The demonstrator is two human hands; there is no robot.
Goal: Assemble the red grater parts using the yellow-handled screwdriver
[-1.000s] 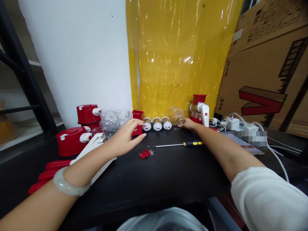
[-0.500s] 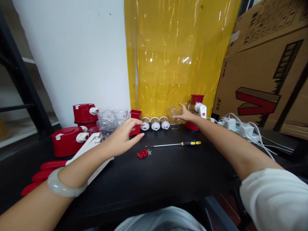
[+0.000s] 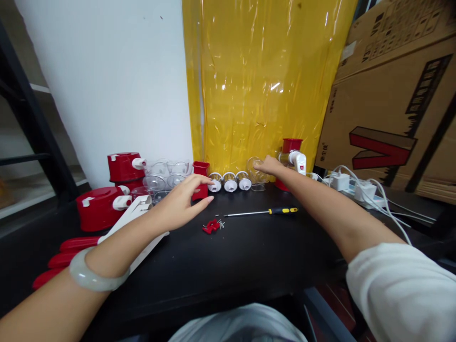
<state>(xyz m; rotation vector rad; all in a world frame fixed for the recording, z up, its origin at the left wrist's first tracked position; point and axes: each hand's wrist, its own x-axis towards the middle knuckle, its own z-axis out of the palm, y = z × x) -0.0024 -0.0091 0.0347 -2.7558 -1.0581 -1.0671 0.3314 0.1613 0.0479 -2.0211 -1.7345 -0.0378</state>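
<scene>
My left hand point(image 3: 188, 194) hovers over the table with its thumb and fingers apart, holding nothing. Just beyond it stands a red rectangular container point(image 3: 201, 180), partly hidden by the fingers. Three metal drums with white ends point(image 3: 230, 182) lie in a row to the right of that hand. At the back of the table, my right hand point(image 3: 270, 165) has its fingers closed at the rim of a clear plastic cup point(image 3: 254, 166). Beside that hand stands a red appliance point(image 3: 292, 145) with a white switch housing point(image 3: 298, 162), part of it behind the forearm.
A screwdriver point(image 3: 283, 211) lies mid-table near small red parts and screws point(image 3: 213, 226). Red housings point(image 3: 99, 206), clear cups point(image 3: 155, 183) and white pieces with red ends point(image 3: 80, 243) crowd the left. White chargers and cables point(image 3: 364, 191) lie right, before a cardboard box point(image 3: 384, 109).
The fingers of my right hand have gone from spread to closed at the clear plastic cup's rim. My left hand stays nearly where it was, still apart-fingered.
</scene>
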